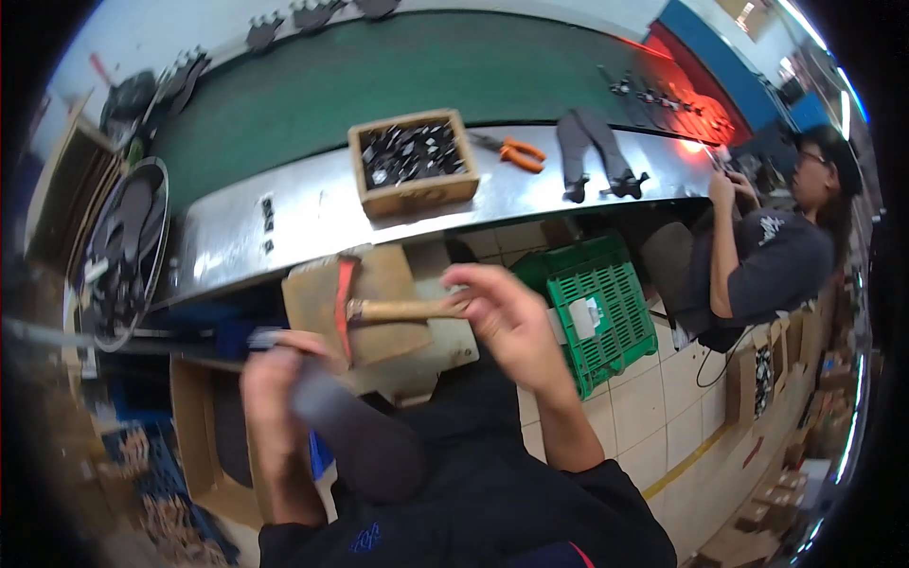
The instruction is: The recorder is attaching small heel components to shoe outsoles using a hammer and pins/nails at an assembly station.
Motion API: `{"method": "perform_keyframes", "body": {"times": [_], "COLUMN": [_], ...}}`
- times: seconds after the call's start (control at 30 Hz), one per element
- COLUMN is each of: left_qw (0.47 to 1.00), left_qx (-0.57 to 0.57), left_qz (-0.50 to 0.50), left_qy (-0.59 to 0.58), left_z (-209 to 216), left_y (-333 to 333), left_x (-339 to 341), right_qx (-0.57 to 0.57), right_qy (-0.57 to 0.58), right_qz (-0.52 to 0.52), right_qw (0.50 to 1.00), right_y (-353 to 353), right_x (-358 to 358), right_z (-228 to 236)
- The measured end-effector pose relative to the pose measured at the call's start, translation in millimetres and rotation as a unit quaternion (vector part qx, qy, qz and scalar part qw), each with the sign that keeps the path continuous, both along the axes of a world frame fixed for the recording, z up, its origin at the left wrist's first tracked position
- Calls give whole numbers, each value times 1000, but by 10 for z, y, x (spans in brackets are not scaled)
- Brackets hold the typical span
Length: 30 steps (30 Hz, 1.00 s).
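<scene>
My left hand (272, 388) is closed on the upper end of a dark grey insole-shaped piece (374, 445), whose rounded end hangs toward my body. Motion blurs this hand, and a small pale, shiny bit shows at its fingertips. My right hand (511, 327) has its fingers loosely curled at the end of the wooden handle of a hammer (398, 310). The hammer's red head lies over a brown board (379, 275) in front of me. How firmly the fingers grip the handle is hard to see.
A wooden box (417, 194) of small dark parts, orange-handled pliers (511, 151) and dark grey pieces (592, 151) lie on the metal bench edge. Behind runs a green conveyor belt (312, 85). A green crate (606, 317) stands right, near a co-worker (781, 246); a cardboard box (194, 445) sits left.
</scene>
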<state>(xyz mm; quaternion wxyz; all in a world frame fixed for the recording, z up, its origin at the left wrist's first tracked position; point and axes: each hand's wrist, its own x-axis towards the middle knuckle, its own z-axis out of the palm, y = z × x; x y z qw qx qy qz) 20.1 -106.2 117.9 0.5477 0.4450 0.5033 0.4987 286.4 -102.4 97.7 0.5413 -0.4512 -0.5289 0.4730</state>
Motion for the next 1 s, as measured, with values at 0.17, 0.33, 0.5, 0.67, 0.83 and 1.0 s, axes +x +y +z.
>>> {"method": "perform_keyframes", "body": {"times": [0.17,0.33,0.5,0.67,0.83,1.0], "left_qw": [932,648,581,852,720,695], "left_qx": [208,182,231,362,596,634], "left_qz": [296,492,510,53,-75,-73], "left_qy": [34,553,591,374,347,329], "left_z": [-5,-136,-493,123,347,727], "left_y": [1068,1743,1708,1000,992,448], "left_x": [-2046,-4060,-2633,-371,441,-58], "right_qx": [5,-31,32,108,29,390], "right_qy": [-479,-348,179,343,216,-223], "right_qz": [-371,-327,-312,-149,30,197], "right_qw": [796,878,933,921,976,871], "right_y": [685,1655,1491,1319,338,176], "right_x": [1553,2337,2330,1039,-371,-215], "right_z": [-489,-1310,-697,371,788,704]}}
